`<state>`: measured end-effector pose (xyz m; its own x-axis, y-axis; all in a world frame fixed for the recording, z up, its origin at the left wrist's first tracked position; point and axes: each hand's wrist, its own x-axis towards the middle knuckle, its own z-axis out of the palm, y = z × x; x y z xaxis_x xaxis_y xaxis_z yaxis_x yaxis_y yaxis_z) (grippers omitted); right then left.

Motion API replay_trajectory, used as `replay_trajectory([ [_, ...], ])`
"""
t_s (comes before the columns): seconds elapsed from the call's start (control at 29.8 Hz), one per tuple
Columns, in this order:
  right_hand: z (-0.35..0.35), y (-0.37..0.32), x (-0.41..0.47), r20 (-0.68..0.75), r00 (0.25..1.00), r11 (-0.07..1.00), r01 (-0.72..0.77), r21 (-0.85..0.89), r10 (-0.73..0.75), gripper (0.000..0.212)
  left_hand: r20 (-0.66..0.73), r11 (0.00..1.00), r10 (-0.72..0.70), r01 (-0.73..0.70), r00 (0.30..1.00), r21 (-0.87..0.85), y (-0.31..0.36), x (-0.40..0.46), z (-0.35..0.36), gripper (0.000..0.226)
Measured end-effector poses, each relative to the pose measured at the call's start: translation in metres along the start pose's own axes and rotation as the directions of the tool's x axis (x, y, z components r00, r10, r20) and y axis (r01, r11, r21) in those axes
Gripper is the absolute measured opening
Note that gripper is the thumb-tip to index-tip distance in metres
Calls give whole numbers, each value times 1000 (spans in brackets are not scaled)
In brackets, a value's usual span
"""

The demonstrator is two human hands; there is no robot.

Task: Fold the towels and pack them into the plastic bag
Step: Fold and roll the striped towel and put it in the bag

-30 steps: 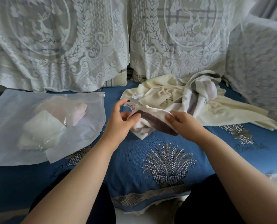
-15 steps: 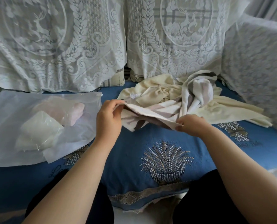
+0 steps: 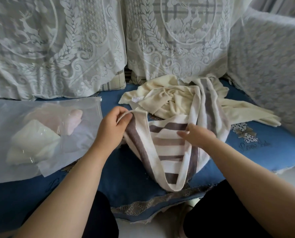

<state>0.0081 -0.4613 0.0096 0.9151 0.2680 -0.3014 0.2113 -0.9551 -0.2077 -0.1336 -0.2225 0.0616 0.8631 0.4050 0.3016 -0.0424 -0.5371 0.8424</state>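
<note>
1. The white terry towel with grey-brown stripes hangs in a loose, sagging loop in front of the person, its lowest fold reaching down near the front edge of the blue embroidered sofa cushion.
2. The left hand has its fingers curled round the towel's upper left corner and holds the hem raised.
3. The right hand lies on the striped face near the towel's right side, fingers fairly straight; whether it pinches the cloth cannot be told.
4. The towel's far end runs up and back over a crumpled cream towel heaped at the rear of the seat.
5. The clear plastic bag lies flat on the cushion to the left, just beside the left hand, its sealed-looking top edge towards the middle. Inside are a folded pale white towel and a folded pink towel.
6. White lace covers drape the sofa back, and a lace-covered armrest closes the right side.
7. Bare blue cushion shows between the bag and the striped towel, and to the right of the cream towel.
</note>
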Motion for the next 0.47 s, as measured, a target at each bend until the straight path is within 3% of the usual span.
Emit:
replay_trajectory([
  [0.07, -1, 14, 14, -152, 985, 996, -73, 42, 79, 65, 108, 996, -65, 71, 992, -58, 2, -2, 3, 12],
  [0.13, 0, 21, 27, -127, 977, 954, -134, 269, 173, 79, 207, 995, -103, 103, 973, 11, 1, -3, 6, 13],
  [0.2, 3, 22, 39, -50, 953, 801, -221, 557, 298, 83, 253, 981, -116, 70, 961, 181, -3, -4, 9, 12],
  [0.27, 9, 22, 46, 22, 945, 627, -235, 743, 327, 68, 268, 956, -135, 54, 954, 289, -4, -6, 11, 11],
  [0.34, 12, 18, 49, 40, 968, 521, -168, 837, 248, 38, 268, 948, -147, 58, 952, 314, -3, -6, 12, 10],
  [0.37, 11, 14, 47, 43, 981, 521, -136, 843, 187, 28, 265, 948, -158, 71, 951, 312, -1, -5, 11, 11],
  [0.47, -6, -11, 22, 89, 989, 591, -4, 806, -115, 33, 274, 953, -216, 141, 937, 269, 1, -3, 8, 21],
])
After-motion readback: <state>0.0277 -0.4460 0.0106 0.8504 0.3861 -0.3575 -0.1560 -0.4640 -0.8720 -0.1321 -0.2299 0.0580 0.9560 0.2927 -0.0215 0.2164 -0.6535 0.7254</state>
